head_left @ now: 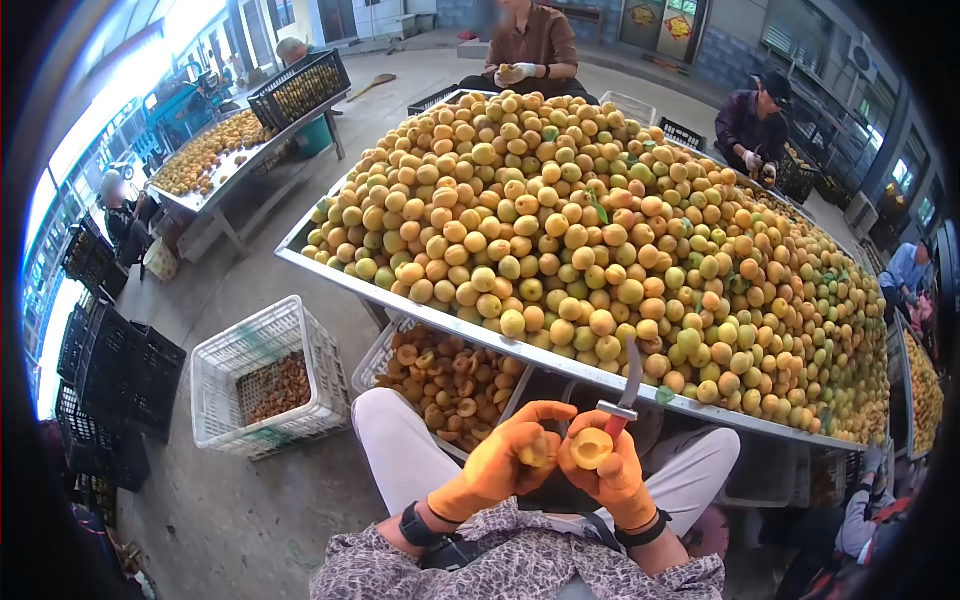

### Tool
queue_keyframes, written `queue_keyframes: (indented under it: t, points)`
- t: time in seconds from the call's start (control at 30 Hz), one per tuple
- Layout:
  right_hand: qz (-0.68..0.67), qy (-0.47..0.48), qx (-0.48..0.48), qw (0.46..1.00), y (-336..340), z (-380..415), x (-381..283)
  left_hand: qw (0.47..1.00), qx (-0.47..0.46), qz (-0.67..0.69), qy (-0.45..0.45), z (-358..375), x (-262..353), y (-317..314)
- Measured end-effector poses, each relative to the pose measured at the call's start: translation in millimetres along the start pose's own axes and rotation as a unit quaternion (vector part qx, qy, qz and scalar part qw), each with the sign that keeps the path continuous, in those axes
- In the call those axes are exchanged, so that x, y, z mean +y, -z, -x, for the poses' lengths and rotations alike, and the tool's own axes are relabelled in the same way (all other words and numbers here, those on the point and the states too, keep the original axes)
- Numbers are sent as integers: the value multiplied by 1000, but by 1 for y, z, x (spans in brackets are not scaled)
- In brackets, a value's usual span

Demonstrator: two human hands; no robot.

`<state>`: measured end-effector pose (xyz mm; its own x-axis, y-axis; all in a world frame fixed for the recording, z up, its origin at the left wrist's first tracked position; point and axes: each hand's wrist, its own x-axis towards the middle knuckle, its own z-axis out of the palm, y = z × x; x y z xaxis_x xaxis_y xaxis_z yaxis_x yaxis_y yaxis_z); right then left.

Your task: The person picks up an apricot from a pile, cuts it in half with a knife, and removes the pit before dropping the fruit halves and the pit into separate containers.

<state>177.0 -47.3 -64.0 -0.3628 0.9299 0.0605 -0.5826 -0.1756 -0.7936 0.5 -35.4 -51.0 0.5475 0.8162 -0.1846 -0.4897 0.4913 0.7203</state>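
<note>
My left hand (497, 462), in an orange glove, is closed on a piece of apricot (538, 450) in front of my lap. Close beside it, my gloved right hand (617, 478) grips an apricot half (591, 449), its hollow cut face turned up. The same hand also holds a knife (632, 372) with a red handle, its curved blade pointing up and away from me. Beyond both hands, whole apricots (560, 230) lie heaped on a metal-edged table (470, 332). A crate of apricot halves (462, 390) stands below the table edge, just left of my hands.
On the floor at left, a white crate (212, 385) holds brown pits (277, 388). Black crates (125, 360) are stacked further left. Several people work around the tables, one (540, 45) directly across the heap. Another table (205, 195) with apricots stands at the back left.
</note>
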Motion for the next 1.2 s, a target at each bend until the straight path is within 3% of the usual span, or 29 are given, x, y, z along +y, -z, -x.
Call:
queue_keyframes:
  t: [0.03, 0.2, 0.23, 0.4, 0.5, 0.6, 0.67, 0.73, 0.8, 0.9, 1.0, 1.1, 1.17, 1.2]
  points:
    - [4, -50, -2, 999, -2, 1, -7, 1000, -9, 24, -8, 3, 1, 5]
    - [-15, -58, 15, 998, -9, -8, -10, 993, -17, 111, 33, 16, 10, 14]
    - [-3, -64, 11, 998, -9, -10, -7, 1000, -5, 9, -1, 17, 11, 12]
    - [26, -45, 35, 998, -14, -19, 6, 999, 24, 0, -21, 19, -3, 38]
    - [52, -45, 37, 997, -16, -25, 13, 988, 77, 29, -127, 18, -8, 55]
    - [84, -35, 35, 995, -24, -36, 25, 982, 122, 5, -142, 21, -2, 65]
    - [163, 34, 33, 985, -36, -50, 34, 981, 124, -11, -149, 22, -1, 73]
    - [230, 41, 18, 972, -34, -67, 50, 977, 158, -9, -143, 22, 2, 76]
    - [375, 68, 8, 924, -42, -77, 51, 973, 183, -14, -140, 19, 2, 81]
    - [396, 71, -11, 916, -42, -88, 69, 955, 197, -141, -168, 22, 7, 82]
    - [407, 84, -10, 910, -43, -92, 76, 947, 243, -171, -123, 19, 8, 85]
    - [413, 113, -5, 904, -45, -90, 84, 928, 227, -229, -186, 13, 4, 88]
    - [423, 125, 29, 897, -39, -81, 87, 934, 201, -239, -177, 6, -9, 100]
    - [434, 188, 41, 880, -35, -78, 87, 935, 189, -243, -177, 2, -15, 102]
